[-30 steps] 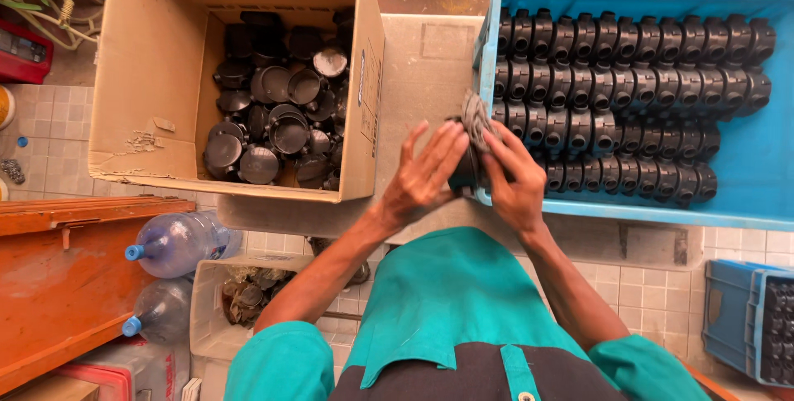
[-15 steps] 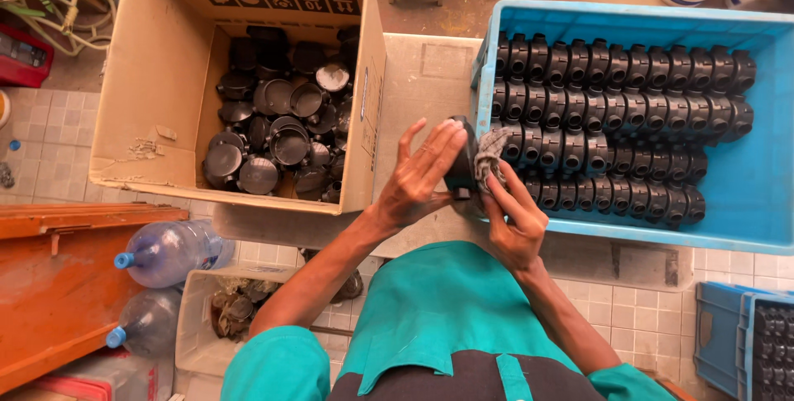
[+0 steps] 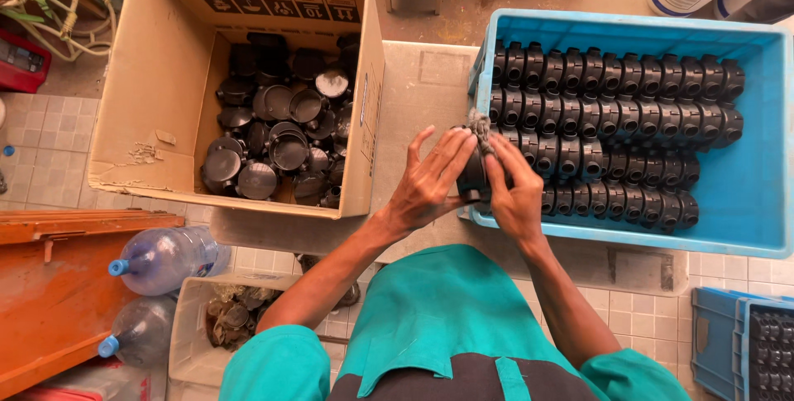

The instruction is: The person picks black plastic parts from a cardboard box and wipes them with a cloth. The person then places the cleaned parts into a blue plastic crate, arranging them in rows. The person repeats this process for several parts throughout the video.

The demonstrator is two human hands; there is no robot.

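My left hand [image 3: 428, 184] and my right hand [image 3: 514, 194] meet at the near left corner of a blue plastic crate [image 3: 761, 202]. Between them sits a round black plastic part [image 3: 473, 176]; the left hand cups it with spread fingers. My right hand presses a small grey rag [image 3: 480, 126] against the top of that part. The crate holds three neat rows of the same black parts [image 3: 616, 116]. To the left, an open cardboard box [image 3: 157, 103] contains a loose heap of black round parts [image 3: 281, 136].
A pale box of scrap pieces [image 3: 227, 318] and two clear plastic bottles [image 3: 161, 260] lie on the tiled floor at lower left, beside an orange wooden bench [image 3: 50, 285]. A second blue crate [image 3: 740, 343] sits at lower right. Box and crate rest on a grey worktop [image 3: 426, 87].
The view has shifted slightly. My hands stay at the crate's corner, turning the black part while the rag moves up over its top.
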